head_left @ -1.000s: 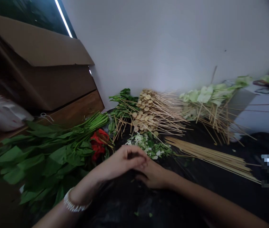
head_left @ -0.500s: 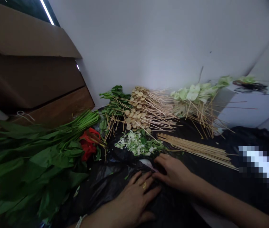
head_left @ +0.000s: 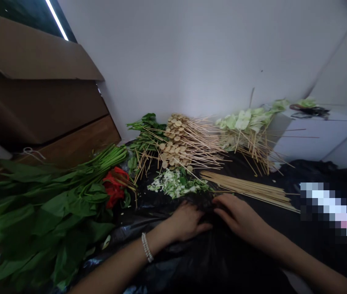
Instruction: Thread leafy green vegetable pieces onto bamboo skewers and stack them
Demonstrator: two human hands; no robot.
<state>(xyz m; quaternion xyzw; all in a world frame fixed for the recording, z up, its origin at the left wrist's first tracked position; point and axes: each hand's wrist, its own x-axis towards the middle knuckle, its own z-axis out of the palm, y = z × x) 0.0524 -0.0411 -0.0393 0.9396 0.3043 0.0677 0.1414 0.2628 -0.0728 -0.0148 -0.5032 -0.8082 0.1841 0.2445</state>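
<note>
Both hands lay low on the black plastic sheet (head_left: 167, 269), which spread beneath the grip and bunched up in the gap between the fingers. The left hand (head_left: 187, 220) pressed down on it with its fingertips hidden, and the right hand (head_left: 242, 214) curved in from the other side, thumb and fingers bent towards the same folds. Whether either had closed on the plastic could not be told. A pale beaded bracelet (head_left: 147, 247) circled the left wrist, just behind the grip.

Just beyond the fingers sat a heap of chopped greens (head_left: 177, 183), and beyond the right hand, off to its right, a bundle of bare skewers (head_left: 249, 189). Left of the left hand was a red bag (head_left: 114, 188), with long-stemmed leafy greens (head_left: 53, 212) spread past it. Farther out, behind the chopped heap, skewered round slices (head_left: 175, 153) were stacked, and to their right stood skewered pale leaves (head_left: 243, 120). Far to the left of the grip was an open cardboard box (head_left: 44, 106), and a white wall (head_left: 173, 61) rose behind everything
</note>
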